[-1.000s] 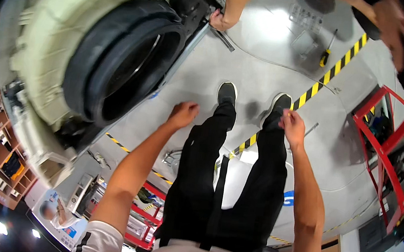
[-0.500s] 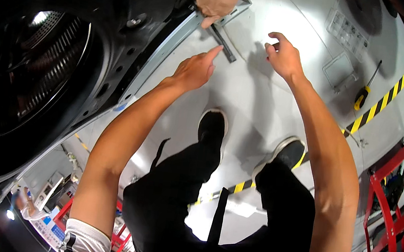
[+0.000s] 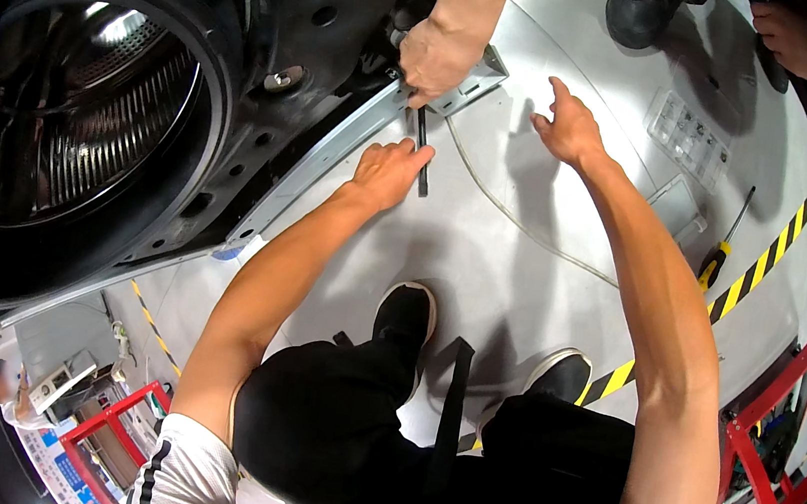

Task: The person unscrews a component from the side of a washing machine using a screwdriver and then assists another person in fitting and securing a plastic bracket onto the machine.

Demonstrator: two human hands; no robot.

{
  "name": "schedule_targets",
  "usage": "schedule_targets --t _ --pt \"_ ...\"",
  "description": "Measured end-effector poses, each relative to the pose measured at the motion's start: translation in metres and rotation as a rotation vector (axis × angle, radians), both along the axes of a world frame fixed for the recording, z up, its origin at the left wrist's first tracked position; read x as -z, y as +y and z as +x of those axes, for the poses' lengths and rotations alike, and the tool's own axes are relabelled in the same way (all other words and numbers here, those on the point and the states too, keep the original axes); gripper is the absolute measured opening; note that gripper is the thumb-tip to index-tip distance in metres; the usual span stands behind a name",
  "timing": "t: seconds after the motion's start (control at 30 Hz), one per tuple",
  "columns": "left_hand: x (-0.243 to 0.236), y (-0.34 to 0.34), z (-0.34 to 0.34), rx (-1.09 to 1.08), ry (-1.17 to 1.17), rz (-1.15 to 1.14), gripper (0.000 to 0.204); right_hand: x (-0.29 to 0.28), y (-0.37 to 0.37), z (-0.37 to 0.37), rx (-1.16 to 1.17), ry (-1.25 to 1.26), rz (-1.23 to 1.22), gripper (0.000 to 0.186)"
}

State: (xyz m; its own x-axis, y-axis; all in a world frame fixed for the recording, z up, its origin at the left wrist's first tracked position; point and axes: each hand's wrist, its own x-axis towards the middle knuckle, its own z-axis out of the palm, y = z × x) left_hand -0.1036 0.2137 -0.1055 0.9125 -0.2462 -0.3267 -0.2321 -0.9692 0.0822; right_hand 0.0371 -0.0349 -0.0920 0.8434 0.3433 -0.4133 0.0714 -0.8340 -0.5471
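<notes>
At the upper left lies a washing machine with its drum [image 3: 77,121] exposed and a grey metal frame edge [image 3: 336,146] along its side. A dark, slim bar-shaped tool [image 3: 423,182] sticks out from the frame's corner. Another person's hand [image 3: 439,60] reaches in from the top and grips its upper end. My left hand [image 3: 388,175] has bent fingers around the bar's middle, a fingertip covering part of it. My right hand [image 3: 574,132] hovers over the floor to the right, empty, with index finger and thumb apart.
A thin pale hose [image 3: 518,223] curves across the floor under my right arm. Further right lie a clear compartment tray [image 3: 689,138], a yellow-black screwdriver [image 3: 714,265] and hazard tape [image 3: 762,268]. Red metal frames [image 3: 754,431] stand at the right and lower left. Another person's shoe [image 3: 640,11] is at the top.
The view has shifted, showing everything lower. The bar has swung leftward toward me, and my left hand has come up onto it. My right hand's index finger has straightened. More of the hose shows.
</notes>
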Motion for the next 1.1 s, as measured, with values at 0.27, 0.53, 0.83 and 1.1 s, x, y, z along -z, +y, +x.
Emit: schedule_targets --t 0.27,0.53,0.83,1.1 --pt "0.002 0.010 -0.009 -0.071 -0.027 -0.091 0.019 0.008 0.027 0.000 -0.100 -0.016 0.006 0.066" --pt "0.000 -0.003 -0.008 -0.428 0.108 -0.325 0.029 0.035 0.037 0.013 0.002 -0.116 0.195 0.071" --pt "0.010 0.027 -0.018 -0.486 -0.117 -0.344 0.031 0.045 0.071 0.024 0.022 -0.085 0.288 0.053" --pt "0.003 0.031 -0.016 -0.494 -0.048 -0.295 0.029 0.047 0.061 0.026 0.074 0.028 0.200 0.019"
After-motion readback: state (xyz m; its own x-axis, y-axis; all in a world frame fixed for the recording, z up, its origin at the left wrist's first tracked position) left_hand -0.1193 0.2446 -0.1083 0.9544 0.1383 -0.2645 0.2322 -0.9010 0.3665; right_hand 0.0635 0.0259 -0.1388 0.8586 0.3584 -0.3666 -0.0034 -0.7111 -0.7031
